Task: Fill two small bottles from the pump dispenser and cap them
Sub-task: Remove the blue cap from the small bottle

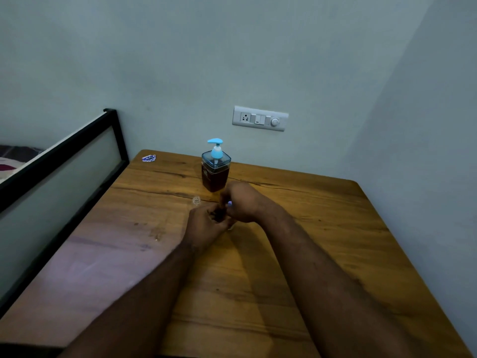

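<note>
A square pump dispenser (215,171) with a blue pump head and dark brown liquid stands at the back of the wooden table (322,228). Just in front of it my two hands meet. My left hand (206,223) grips a small dark-filled bottle (219,214) that is mostly hidden by the fingers. My right hand (241,202) pinches at the bottle's top, where a small pale cap (229,203) shows between the fingertips. A small clear item (196,200), a bottle or cap, stands on the table to the left of the hands.
A blue sticker (149,158) lies at the table's back left corner. A black metal bed frame (77,156) runs along the left edge. A switch and socket plate (260,118) is on the wall behind. Walls close the back and right sides.
</note>
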Demonstrator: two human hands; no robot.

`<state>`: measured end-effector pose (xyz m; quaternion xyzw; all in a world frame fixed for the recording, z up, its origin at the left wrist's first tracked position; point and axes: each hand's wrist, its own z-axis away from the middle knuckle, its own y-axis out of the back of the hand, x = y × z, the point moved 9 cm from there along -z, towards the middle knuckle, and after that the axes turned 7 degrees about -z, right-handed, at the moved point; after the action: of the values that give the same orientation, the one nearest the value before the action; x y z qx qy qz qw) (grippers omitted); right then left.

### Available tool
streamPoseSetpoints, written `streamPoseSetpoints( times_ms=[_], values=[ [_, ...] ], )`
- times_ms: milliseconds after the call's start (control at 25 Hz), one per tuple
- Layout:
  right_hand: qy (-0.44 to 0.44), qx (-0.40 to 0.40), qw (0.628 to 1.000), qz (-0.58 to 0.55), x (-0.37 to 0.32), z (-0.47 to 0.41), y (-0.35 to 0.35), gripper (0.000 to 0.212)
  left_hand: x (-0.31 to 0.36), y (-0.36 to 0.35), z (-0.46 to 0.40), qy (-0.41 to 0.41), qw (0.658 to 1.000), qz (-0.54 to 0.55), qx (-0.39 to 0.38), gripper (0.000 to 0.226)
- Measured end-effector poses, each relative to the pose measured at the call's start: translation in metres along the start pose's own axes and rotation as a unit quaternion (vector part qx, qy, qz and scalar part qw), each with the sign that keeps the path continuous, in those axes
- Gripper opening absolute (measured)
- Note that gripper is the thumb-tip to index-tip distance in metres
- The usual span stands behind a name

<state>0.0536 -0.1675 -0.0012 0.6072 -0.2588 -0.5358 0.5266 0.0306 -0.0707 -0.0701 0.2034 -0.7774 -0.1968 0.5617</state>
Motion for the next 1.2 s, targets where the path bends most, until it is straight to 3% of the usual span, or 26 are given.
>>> streamPoseSetpoints(
  times_ms=[80, 160, 440, 600, 840, 960, 1080, 1200],
  values=[
    [-0.015, 0.007, 1.0, 0.005, -0.001, -0.001, 0.0, 0.035, 0.0, 0.0, -0.001, 0.005, 1.0, 0.003, 0.001, 0.033],
    [-0.029, -0.007, 0.999, 0.016, 0.0, -0.001, -0.003, 0.025, -0.001, -0.002, 0.0, 0.015, 1.0, 0.0, -0.007, 0.032],
    [-0.018, 0.017, 0.998, -0.052, 0.003, 0.004, -0.001, 0.025, 0.0, -0.001, 0.001, 0.017, 1.0, 0.003, -0.01, 0.037],
    [-0.028, 0.031, 0.999, -0.011, 0.007, 0.005, -0.001, 0.025, -0.001, -0.002, -0.001, 0.009, 1.0, -0.006, 0.002, 0.039],
    [-0.006, 0.039, 0.997, -0.067, 0.008, 0.013, 0.0, 0.02, 0.002, -0.001, 0.001, -0.009, 1.0, -0.015, 0.008, 0.037],
    [0.028, 0.122, 0.981, -0.145, 0.024, 0.023, 0.034, 0.021, 0.002, 0.0, 0.0, -0.009, 0.999, -0.015, 0.027, 0.037],
    [-0.03, 0.175, 0.976, -0.126, 0.082, 0.034, 0.055, 0.018, -0.002, -0.003, -0.001, -0.004, 1.0, -0.015, 0.022, 0.036],
    [-0.13, 0.147, 0.978, -0.071, 0.15, 0.043, 0.036, 0.024, -0.004, -0.004, -0.001, -0.005, 1.0, -0.008, 0.017, 0.036]
  ],
)
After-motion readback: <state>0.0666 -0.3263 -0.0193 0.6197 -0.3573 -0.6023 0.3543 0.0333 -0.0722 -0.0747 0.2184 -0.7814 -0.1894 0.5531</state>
